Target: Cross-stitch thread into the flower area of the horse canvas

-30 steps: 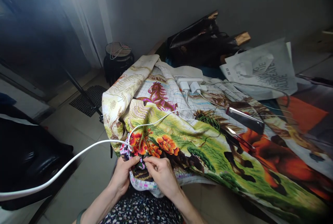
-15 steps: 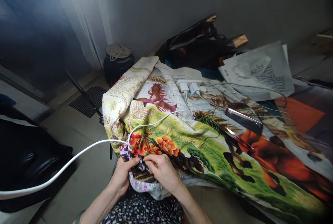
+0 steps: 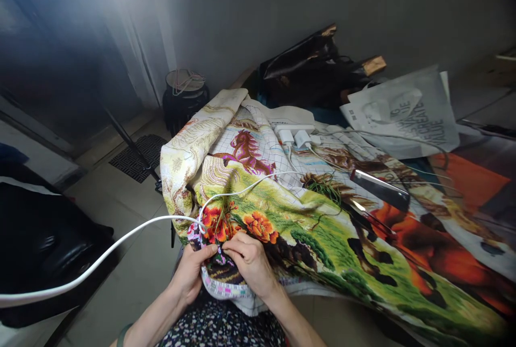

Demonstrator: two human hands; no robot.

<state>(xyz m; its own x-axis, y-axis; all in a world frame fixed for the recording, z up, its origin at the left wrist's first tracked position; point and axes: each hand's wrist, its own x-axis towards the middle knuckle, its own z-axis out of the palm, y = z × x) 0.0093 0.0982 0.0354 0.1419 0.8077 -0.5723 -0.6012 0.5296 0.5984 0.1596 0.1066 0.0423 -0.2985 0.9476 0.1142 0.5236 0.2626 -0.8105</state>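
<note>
1. The left hand [image 3: 192, 274] is pinching the near edge of the large multicoloured cross-stitch cloth with horses and orange flowers [image 3: 306, 218], thumb on top and fingers curled under the fold.
2. The right hand [image 3: 250, 261] is closing its fingertips on the same spot of cloth, just beside the left thumb; a needle may be between them, but it is too small to tell.
3. The cloth is lying spread over the tabletop, with its near-left corner hanging off the near edge into the person's lap, where both hands are working.
4. Most of the visible picture is looking filled in: green grass, flowers and dark horses are reading as stitched.
5. A gridded white patch around the small purple horse [image 3: 245, 150], toward the far-left corner, is showing bare, so that stretch seems to be waiting.
6. A thin white cable [image 3: 121, 242] is crossing the cloth beside the hands, and a loose bundle of green thread [image 3: 326, 188] is lying mid-cloth.
</note>
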